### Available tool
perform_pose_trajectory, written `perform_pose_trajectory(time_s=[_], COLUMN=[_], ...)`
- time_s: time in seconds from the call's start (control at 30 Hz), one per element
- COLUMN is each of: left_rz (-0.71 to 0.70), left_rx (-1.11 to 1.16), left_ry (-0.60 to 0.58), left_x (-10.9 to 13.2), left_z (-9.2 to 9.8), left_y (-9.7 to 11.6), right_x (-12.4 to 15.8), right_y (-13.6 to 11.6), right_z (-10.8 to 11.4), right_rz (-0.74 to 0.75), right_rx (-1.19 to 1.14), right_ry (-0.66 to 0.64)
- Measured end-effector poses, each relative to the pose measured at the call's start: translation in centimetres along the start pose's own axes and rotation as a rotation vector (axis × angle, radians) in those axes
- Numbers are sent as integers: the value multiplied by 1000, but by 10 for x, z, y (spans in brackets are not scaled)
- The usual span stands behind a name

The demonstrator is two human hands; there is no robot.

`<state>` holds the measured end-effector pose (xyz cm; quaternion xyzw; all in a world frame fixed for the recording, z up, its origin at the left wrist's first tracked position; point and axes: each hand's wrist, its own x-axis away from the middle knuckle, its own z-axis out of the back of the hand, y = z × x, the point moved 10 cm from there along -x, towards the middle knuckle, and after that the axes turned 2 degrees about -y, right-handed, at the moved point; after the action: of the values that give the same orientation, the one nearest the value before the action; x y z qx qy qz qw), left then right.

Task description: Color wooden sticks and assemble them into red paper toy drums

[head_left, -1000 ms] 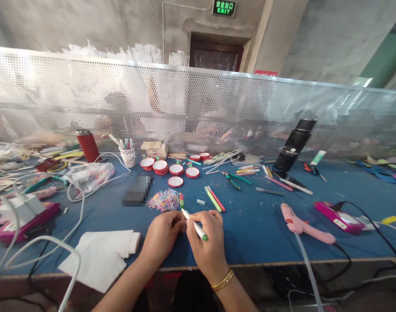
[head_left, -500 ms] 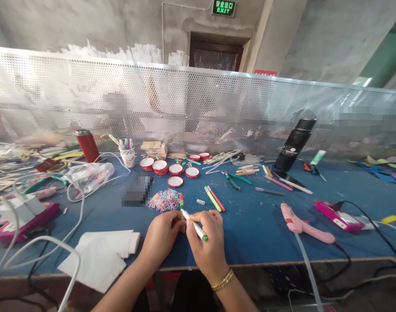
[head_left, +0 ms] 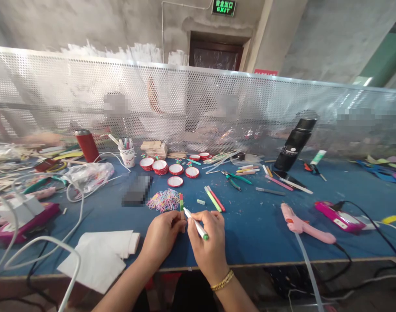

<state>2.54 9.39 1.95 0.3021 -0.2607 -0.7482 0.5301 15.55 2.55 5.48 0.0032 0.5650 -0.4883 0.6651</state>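
Near the table's front edge my left hand (head_left: 164, 232) pinches a thin wooden stick (head_left: 181, 202), its upper end coloured red at the tip and green below. My right hand (head_left: 208, 236) is closed around a white marker with a green end (head_left: 197, 224), whose tip points at the stick's green part. I cannot tell whether tip and stick touch. Just beyond my left hand lies a heap of pastel rubber bands (head_left: 164, 200). A small pale pen cap (head_left: 201, 202) lies ahead of my right hand, beside a green marker (head_left: 213, 199) and a red marker (head_left: 216, 198).
Several red-rimmed white discs (head_left: 175, 181) stand farther back. To the left are a phone (head_left: 137, 190), white cloth (head_left: 96, 260) and looping white cables. On the right are pliers (head_left: 232, 180), a pink glue gun (head_left: 303, 225), a power strip (head_left: 339, 216) and a black bottle (head_left: 293, 145). A perforated metal screen (head_left: 191, 99) closes the back.
The marker tip has shifted slightly right, away from the stick, with my right hand. More of the stick's green part shows. My left hand has hardly moved.
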Motion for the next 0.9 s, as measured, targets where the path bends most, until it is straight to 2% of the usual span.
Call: perform_pose_trajectory(time_s=[0.23, 0.4, 0.6, 0.77, 0.9], left_rz=[-5, 16, 14, 25, 19], left_rx=[25, 16, 32, -2, 23], left_ry=[-20, -7, -12, 5, -9], left_x=[0, 0, -1, 0, 0], left_z=[-3, -2, -3, -1, -1], left_y=[-2, -4, -3, -3, -1], right_x=[-1, -1, -2, -2, -2], right_y=[-3, 1, -5, 0, -5], right_z=[1, 3, 1, 4, 4], right_rz=[30, -10, 42, -1, 37], right_rx=[-28, 5, -47, 9, -30], right_ry=[2, 23, -7, 27, 18])
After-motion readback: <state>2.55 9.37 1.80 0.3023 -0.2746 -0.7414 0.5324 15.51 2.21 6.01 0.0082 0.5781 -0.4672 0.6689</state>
